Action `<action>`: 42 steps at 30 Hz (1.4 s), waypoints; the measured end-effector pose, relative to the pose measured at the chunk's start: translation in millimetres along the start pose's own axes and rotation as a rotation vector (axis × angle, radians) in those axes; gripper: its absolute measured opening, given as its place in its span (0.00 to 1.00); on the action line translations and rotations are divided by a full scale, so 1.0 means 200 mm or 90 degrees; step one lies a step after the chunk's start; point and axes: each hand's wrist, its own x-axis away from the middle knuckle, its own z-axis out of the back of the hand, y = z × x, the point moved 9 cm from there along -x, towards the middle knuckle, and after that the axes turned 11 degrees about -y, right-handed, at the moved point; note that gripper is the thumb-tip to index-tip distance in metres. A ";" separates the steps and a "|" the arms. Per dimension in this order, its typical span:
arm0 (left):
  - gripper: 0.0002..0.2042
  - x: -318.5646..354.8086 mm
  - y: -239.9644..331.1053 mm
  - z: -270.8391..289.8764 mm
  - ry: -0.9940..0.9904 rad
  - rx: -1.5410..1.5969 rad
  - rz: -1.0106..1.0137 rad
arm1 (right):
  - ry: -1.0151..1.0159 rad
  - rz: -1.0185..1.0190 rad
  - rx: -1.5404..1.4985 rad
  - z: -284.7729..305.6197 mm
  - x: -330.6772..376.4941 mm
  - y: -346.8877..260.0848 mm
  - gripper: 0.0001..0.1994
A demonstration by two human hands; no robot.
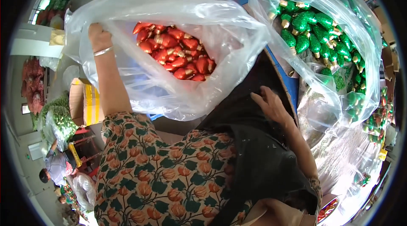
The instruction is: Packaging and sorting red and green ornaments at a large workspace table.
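My left hand (98, 36) grips the rim of a large clear plastic bag (140, 9) and holds it raised. Inside the bag lies a heap of red glittery bulb-shaped ornaments (176, 52) with gold caps. My right hand (271, 105) rests with fingers apart on black cloth (250, 141) over my lap, just under the bag's right side, holding nothing. A thin bangle circles my left wrist.
At the right a second clear bag (364, 35) holds green glittery bulb ornaments (313, 31). More clear plastic (343, 158) piles below it. At the left are bags of green ornaments (57, 118), a cardboard box (85, 103), and another person (57, 166) bending low.
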 end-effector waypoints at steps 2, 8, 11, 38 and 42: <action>0.17 -0.05 -0.05 -0.11 0.005 -0.019 0.029 | 0.082 0.037 -0.029 -0.01 -0.09 0.01 0.28; 0.14 -0.20 -0.27 -0.82 -0.362 -0.470 0.099 | 0.241 0.201 0.135 0.05 -0.27 -0.39 0.24; 0.16 0.05 -0.16 -1.06 -0.368 -0.197 0.157 | 0.039 0.349 0.445 -0.08 -0.28 -0.76 0.20; 0.06 0.16 1.20 -0.65 0.104 0.225 -0.156 | 0.025 0.351 0.506 -0.10 -0.31 -0.35 0.08; 0.08 0.50 1.27 -0.73 0.034 0.305 -0.057 | 0.016 0.383 0.497 -0.14 -0.20 -0.39 0.08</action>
